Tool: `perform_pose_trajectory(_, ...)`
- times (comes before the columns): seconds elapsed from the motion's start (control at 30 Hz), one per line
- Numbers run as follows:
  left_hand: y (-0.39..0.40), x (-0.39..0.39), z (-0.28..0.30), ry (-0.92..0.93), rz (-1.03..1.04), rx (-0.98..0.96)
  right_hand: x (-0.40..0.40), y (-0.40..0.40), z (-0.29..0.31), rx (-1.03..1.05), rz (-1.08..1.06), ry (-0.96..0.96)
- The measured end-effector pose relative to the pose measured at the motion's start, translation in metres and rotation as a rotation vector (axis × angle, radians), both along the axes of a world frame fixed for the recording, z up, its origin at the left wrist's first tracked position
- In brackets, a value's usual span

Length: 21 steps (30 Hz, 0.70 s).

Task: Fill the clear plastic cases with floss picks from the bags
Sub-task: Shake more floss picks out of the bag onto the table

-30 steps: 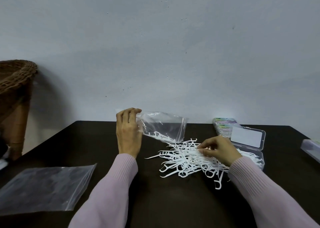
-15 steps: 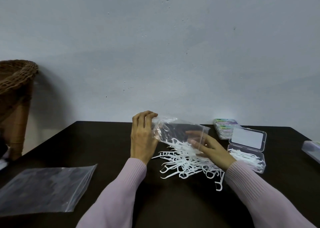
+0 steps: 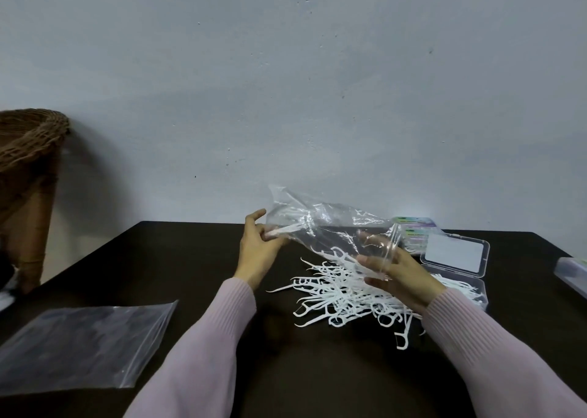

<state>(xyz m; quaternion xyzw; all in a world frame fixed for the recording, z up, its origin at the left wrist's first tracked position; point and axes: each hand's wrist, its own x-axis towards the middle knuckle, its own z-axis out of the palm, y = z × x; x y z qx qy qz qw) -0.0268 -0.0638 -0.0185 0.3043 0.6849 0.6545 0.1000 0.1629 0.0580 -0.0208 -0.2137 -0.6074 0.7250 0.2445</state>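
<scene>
clear plastic bag point(image 3: 330, 227) now lifted off the bench, left hand point(image 3: 257, 252) pinching its closed end, right hand point(image 3: 397, 274) gripping the mouth; before it lay low. picks pile point(image 3: 343, 293) mid-bench beside the open case point(image 3: 457, 265), nearly emptied.

Two clear bags: one point(image 3: 327, 230) held up over the table point(image 3: 190, 258), one point(image 3: 79, 347) lying flat at left. One loose pile of floss picks point(image 3: 336, 293), too tangled to count. One open case point(image 3: 457, 258) with picks inside. One stack of cases point(image 3: 413, 230) behind, number unclear. One more case point(image 3: 571, 274) at right edge. One wicker basket point(image 3: 28, 138).
</scene>
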Motion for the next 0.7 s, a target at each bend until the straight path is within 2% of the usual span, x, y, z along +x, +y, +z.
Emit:
perform_pose_trajectory(0.2,-0.0045,-0.0045,0.0078,-0.416,-0.233,0.279,0.0018,0.0023,-0.0004,-0.234,0.027,0.084)
perform_pose_trajectory(0.53,-0.0090,-0.0090,0.0081,-0.357,-0.143,0.379,0.0011,-0.0017,0.0003,-0.060,0.155,-0.088)
perform_pose_trajectory(0.7,-0.0104,-0.0096,0.0088,-0.433,-0.159,0.465,-0.0009,-0.0040,-0.0040,0.018,0.221,-0.177)
